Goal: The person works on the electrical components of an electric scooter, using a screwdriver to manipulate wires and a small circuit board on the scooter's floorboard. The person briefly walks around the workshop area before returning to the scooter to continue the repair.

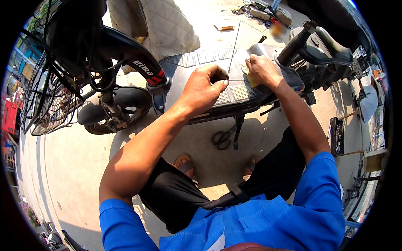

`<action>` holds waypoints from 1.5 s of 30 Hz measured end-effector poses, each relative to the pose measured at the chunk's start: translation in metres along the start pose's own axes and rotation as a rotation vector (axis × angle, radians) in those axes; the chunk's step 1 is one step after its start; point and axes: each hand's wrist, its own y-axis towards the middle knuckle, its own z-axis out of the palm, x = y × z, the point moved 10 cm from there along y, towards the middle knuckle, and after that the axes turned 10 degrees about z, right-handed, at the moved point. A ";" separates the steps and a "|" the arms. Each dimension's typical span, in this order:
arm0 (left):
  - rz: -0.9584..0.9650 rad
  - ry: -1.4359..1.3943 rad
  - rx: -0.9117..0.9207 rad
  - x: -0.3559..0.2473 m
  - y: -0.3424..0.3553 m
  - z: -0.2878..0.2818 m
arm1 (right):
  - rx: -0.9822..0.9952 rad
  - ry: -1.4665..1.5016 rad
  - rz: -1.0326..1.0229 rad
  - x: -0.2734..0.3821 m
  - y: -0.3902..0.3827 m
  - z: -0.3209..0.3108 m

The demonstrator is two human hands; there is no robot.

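My left hand (204,87) is closed in a pinch on a thin dark wire (235,42), which rises from the fingertips and leans slightly right. To its right, my right hand (263,70) is closed with a crumpled yellowish piece of cloth or soft material (253,79) showing beneath the fingers. Both hands are over the grey footboard (178,83) of an electric scooter, which has textured foot pads (240,94). How the right fingers grip the yellowish piece is partly hidden.
The scooter's front wheel (140,98) and wire basket (54,106) stand at left, with a quilted cover (167,29) behind. Black-handled scissors (221,140) lie on the ground below the footboard, near the kickstand (238,129). Assorted items (261,14) lie at the far side.
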 end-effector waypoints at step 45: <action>0.046 0.044 -0.043 -0.022 -0.016 -0.017 | -0.131 0.139 0.112 -0.016 0.001 -0.008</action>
